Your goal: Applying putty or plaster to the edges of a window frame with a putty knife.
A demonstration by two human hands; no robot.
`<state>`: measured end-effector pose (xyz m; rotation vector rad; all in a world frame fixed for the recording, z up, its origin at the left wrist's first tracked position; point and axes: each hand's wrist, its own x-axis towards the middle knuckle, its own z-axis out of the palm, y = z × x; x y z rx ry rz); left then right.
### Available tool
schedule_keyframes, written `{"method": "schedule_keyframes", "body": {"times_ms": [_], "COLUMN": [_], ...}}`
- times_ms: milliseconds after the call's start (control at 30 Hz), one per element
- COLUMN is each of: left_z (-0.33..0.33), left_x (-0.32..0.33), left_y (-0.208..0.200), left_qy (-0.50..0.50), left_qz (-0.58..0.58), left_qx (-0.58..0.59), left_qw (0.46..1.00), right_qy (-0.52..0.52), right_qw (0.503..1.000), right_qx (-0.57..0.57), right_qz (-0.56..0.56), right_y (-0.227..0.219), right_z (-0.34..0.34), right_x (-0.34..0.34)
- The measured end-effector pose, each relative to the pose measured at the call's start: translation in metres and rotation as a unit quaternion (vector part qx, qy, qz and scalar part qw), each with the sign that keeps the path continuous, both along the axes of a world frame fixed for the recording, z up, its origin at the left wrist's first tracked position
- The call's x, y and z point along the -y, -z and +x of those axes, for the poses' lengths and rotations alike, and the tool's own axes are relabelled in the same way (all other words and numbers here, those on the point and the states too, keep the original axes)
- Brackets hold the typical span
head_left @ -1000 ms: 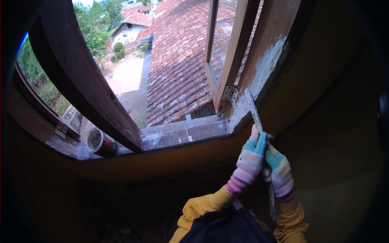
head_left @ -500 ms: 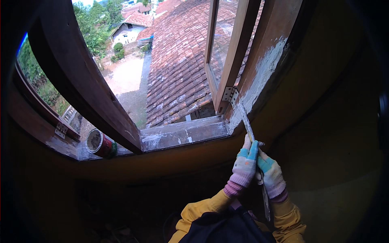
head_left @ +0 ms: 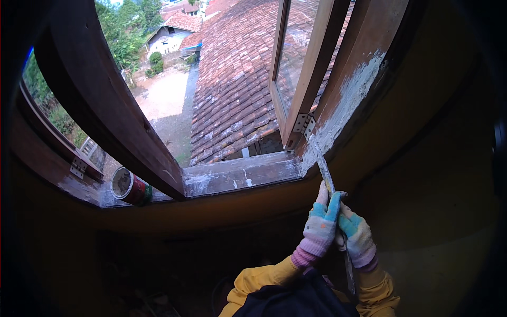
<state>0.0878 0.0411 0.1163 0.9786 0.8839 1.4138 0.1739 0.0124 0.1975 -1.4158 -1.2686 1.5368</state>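
Observation:
Both my hands wear white, blue and pink knitted gloves and are close together in front of me. My left hand is closed on a long, narrow putty knife, one finger stretched along its smeared blade. The blade's tip touches the window frame at its lower right corner, just below a metal hinge. Against it, my right hand is closed, with a thin flat metal piece pointing down from it. The grip hides whether this is the same tool. Pale putty coats the frame's inner edge.
An open can stands on the sill at left, beside a dark wooden upright. The glazed window sash is swung outward. White smears mark the wooden sill. A tiled roof lies outside.
My hands and the putty knife have shifted slightly down and to the right in the picture, and the view has moved a little. The blade's tip stays by the hinge corner.

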Motion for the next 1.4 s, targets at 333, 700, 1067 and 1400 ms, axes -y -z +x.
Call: {"method": "schedule_keyframes", "body": {"times_ms": [333, 700, 1067, 1400], "left_z": [0.000, -0.003, -0.009, -0.013], "left_x": [-0.013, -0.022, -0.003, 0.001], "left_y": [-0.015, -0.025, -0.084, -0.030], "left_qy": [-0.051, -0.188, 0.037, -0.044], "left_qz": [-0.017, 0.303, 0.026, 0.171], "left_qx": [-0.099, -0.354, 0.121, -0.134], "left_qw": [0.994, 0.865, 0.992, 0.975], "right_qy": [0.032, 0.076, 0.063, 0.040], "right_qw": [0.996, 0.996, 0.987, 0.993], "right_qx": [-0.081, -0.047, 0.016, 0.019], "right_qz": [-0.031, 0.019, 0.147, 0.110], "right_y": [0.009, -0.030, -0.051, -0.051], "right_z": [0.004, -0.007, -0.003, -0.009], "right_x": [-0.009, -0.002, 0.010, 0.002]}}
